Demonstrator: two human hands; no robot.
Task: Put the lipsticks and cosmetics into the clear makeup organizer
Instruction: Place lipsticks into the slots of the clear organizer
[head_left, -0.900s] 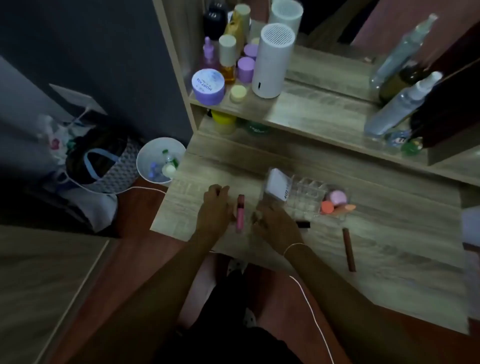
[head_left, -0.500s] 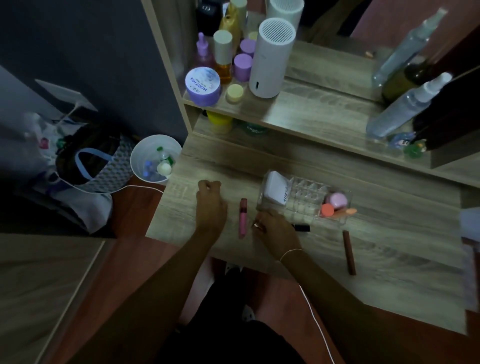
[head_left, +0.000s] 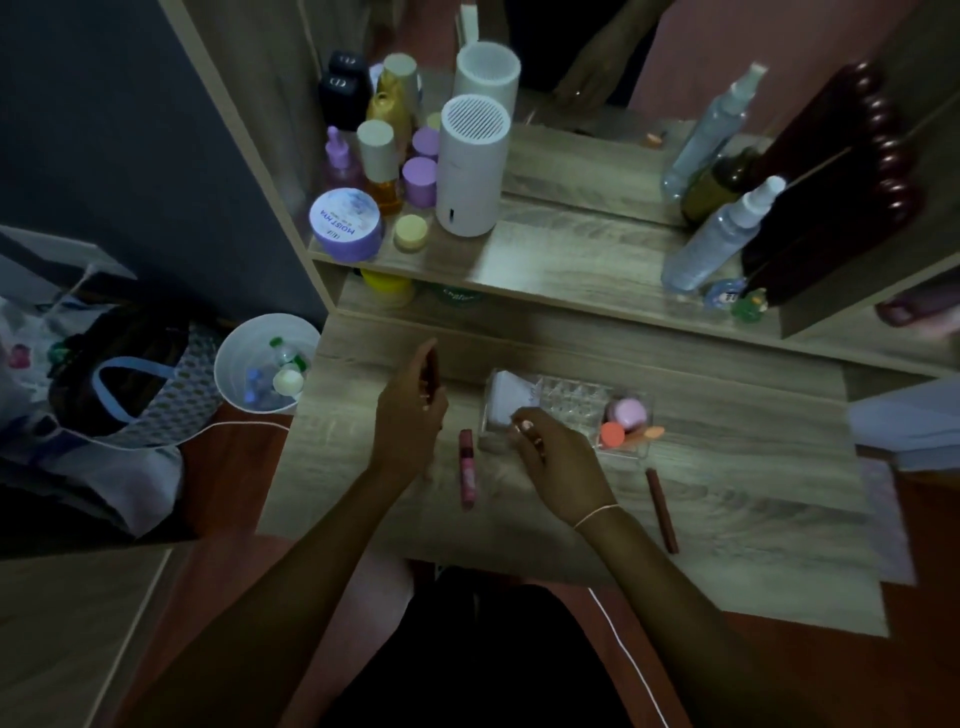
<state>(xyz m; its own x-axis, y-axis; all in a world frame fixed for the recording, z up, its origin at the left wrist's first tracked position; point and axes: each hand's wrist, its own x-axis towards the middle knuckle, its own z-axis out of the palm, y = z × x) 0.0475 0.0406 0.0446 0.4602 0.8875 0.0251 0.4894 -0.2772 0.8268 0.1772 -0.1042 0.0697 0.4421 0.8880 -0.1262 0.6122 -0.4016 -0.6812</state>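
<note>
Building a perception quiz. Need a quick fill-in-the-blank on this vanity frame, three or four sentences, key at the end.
1. The pink lipstick tube lies on the table between the person's two ____.
2. The clear makeup organizer holds an orange sponge and a ____ one.
3. The brown pencil lies to the ____ of the right hand.
4. The left hand holds a dark ____.

Missing words: hands; pink; right; tube

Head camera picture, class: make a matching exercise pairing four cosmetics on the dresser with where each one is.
Things:
1. pink lip gloss tube
2. brown pencil
3. purple jar
4. orange round sponge

Places:
A. on the upper shelf
B. inside the clear organizer
C. on the tabletop between the two hands
D. on the tabletop to the right of the right hand

Pairs: 1-C, 2-D, 3-A, 4-B
</note>
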